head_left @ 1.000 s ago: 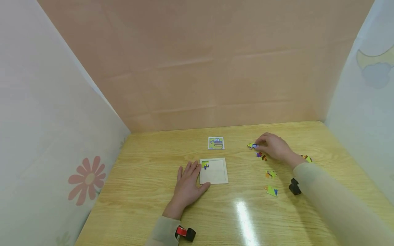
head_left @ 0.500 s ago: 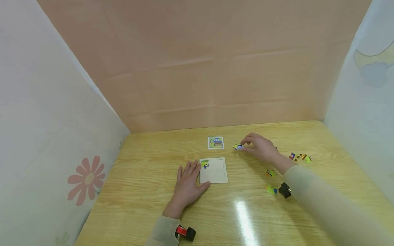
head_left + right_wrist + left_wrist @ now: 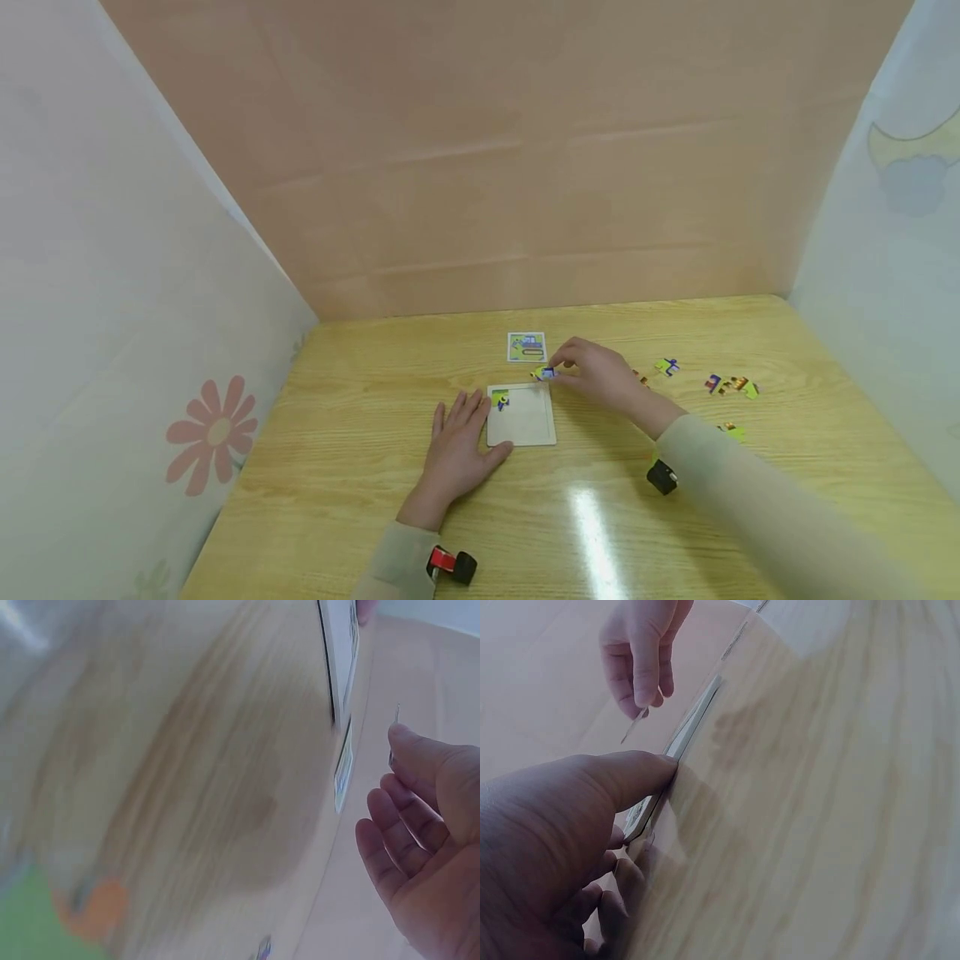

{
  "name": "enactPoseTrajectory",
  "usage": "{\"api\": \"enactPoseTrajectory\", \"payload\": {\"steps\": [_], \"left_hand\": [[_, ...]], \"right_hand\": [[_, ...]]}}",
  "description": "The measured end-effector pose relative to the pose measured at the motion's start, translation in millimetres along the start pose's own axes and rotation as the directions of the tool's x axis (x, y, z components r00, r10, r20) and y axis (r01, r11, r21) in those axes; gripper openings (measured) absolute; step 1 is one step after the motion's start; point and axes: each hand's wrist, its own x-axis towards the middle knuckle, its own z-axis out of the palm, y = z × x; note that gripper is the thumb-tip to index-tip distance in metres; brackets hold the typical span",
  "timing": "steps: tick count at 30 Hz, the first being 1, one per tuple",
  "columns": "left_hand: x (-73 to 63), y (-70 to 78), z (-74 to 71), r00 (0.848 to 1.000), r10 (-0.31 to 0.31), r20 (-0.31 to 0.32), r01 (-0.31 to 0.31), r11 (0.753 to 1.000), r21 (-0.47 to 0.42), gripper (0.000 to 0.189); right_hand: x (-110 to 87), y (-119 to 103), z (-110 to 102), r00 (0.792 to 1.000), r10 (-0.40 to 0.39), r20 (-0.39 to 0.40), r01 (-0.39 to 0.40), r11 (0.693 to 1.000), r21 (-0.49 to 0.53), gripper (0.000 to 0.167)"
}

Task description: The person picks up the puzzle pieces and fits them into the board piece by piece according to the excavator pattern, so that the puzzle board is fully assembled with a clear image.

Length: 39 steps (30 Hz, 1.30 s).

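Observation:
A white square puzzle tray (image 3: 534, 425) lies on the table, with one puzzle piece (image 3: 500, 400) in its upper left corner. My left hand (image 3: 456, 462) rests at the tray's left side, fingers stretched out; its thumb touches the lower edge. Between thumb and fingertips my right hand (image 3: 603, 382) pinches a yellow, blue and white puzzle piece (image 3: 545, 373), held above the tray's far edge. The left wrist view shows this piece edge-on, raised off the table. Behind the tray lies a picture card (image 3: 527, 347) of a digger on green.
Several loose puzzle pieces lie on the right of the wooden table (image 3: 345, 467), among them a green and blue piece (image 3: 667, 367) and a green-cornered piece (image 3: 746, 387). My right forearm partly covers others. Light-coloured walls (image 3: 525, 167) enclose the table's back and sides.
My right hand has carried the pinched puzzle piece leftward from the loose pieces to the tray's far edge. My left hand has stayed in place.

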Motion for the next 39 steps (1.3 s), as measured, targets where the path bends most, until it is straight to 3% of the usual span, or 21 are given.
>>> {"api": "enactPoseTrajectory", "payload": {"steps": [9,15,39], "left_hand": [[1.1,1.7,1.2,1.0,0.015,-0.007,-0.015,1.0,0.01,0.082],[0.8,1.8,2.0,0.999,0.026,-0.022,-0.026,1.0,0.011,0.081],[0.3,3.4,2.5,0.999,0.031,-0.018,-0.031,0.999,0.009,0.082]], "right_hand": [[2.3,-18,15,0.999,-0.042,0.014,0.042,0.999,0.025,0.021],[5.5,-30,21,0.999,-0.03,0.041,0.03,1.0,0.003,0.021],[9.7,-37,35,0.996,-0.056,0.065,0.063,0.99,-0.125,0.018]]}}
